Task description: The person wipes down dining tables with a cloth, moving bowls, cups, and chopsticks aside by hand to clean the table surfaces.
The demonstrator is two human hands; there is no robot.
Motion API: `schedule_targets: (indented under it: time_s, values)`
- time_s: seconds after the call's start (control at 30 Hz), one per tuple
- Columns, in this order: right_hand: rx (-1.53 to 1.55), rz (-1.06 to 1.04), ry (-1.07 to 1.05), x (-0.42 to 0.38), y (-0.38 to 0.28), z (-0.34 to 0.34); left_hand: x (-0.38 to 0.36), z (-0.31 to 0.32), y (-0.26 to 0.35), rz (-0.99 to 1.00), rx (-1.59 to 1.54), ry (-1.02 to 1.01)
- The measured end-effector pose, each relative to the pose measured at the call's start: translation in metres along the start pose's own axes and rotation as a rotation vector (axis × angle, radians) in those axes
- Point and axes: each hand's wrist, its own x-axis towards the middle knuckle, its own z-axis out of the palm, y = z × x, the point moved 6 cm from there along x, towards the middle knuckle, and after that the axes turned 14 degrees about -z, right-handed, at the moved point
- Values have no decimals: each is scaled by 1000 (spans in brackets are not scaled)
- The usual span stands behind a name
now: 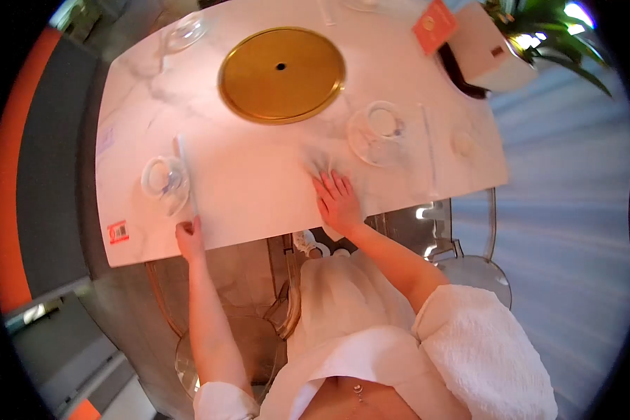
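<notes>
My left hand (190, 238) is at the front left edge of the white table (259, 182), fingers curled by the lower end of a thin pale strip (187, 175), perhaps wrapped chopsticks. Whether it grips the strip is hard to see. Beside the strip stands a setting of clear, wrapped-looking dishes (164, 178). My right hand (338, 203) lies palm down near the front edge, fingers stretched forward. A greyish blur surrounds its fingertips. A small pale corner (334, 234) shows below its wrist at the edge; what it belongs to is hidden.
A round gold plate (280, 91) is set in the table. Another dish setting (379, 133) and thin strip (428, 150) are at right. A white box (486, 52), red card (434, 26) and plant (553, 35) stand far right. Chairs (476, 276) are at the front edge.
</notes>
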Motion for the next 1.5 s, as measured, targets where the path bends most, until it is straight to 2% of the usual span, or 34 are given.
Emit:
schedule_targets:
  time_s: [0.2, 0.23, 0.3, 0.33, 0.43, 0.5, 0.53, 0.6, 0.63, 0.7, 0.73, 0.8, 1.0, 1.13, 1.23, 1.3, 1.33, 1.4, 1.43, 1.5]
  values:
    - [54, 119, -60, -78, 32, -40, -8, 3, -15, 25, -195, -42]
    - [45, 129, -44, -89, 37, -43, -20, 1, -7, 46, -198, -44]
    - [51, 174, 64, -107, 52, -50, -59, -4, 10, 115, -106, 117]
    - [48, 168, 84, -113, 57, -57, -81, -7, 22, 128, -115, 131]
    - [28, 220, 173, -136, 75, -77, -137, -11, 33, 126, -155, 98]
    - [130, 309, 122, -154, 95, -79, -166, 0, 32, 356, -147, 35]
    - [134, 289, 133, -160, 99, -86, -184, -8, 38, 354, -154, 57]
    - [154, 582, 48, -176, 127, -90, -217, -9, 43, 218, -262, -163]
    - [163, 554, 56, -168, 135, -99, -231, -16, 48, 213, -272, -134]
    - [14, 833, 95, -166, 165, -119, -256, -21, 55, 225, -259, -202]
    - [30, 798, 103, -163, 174, -114, -264, -24, 54, 216, -269, -165]
    - [-132, 870, -73, -157, 192, -95, -279, -26, 50, 213, -282, -190]
    - [-30, 769, -166, -142, 183, -80, -302, -37, 25, 240, -211, -98]
    - [-8, 651, -199, -136, 168, -75, -315, -40, 19, 153, -246, -93]
    - [-35, 553, -221, -134, 162, -78, -327, -37, 19, 110, -252, -136]
    - [-5, 543, -184, -127, 164, -84, -336, -38, 21, 125, -331, -197]
    - [-100, 570, -152, -128, 175, -77, -339, -45, 20, 102, -349, -158]
    - [-148, 598, -112, -135, 184, -71, -357, -58, 23, 170, -373, -230]
    - [-79, 568, -121, -133, 173, -82, -366, -71, 16, 121, -403, -168]
    - [70, 457, -138, -125, 142, -101, -389, -85, 13, 151, -444, -330]
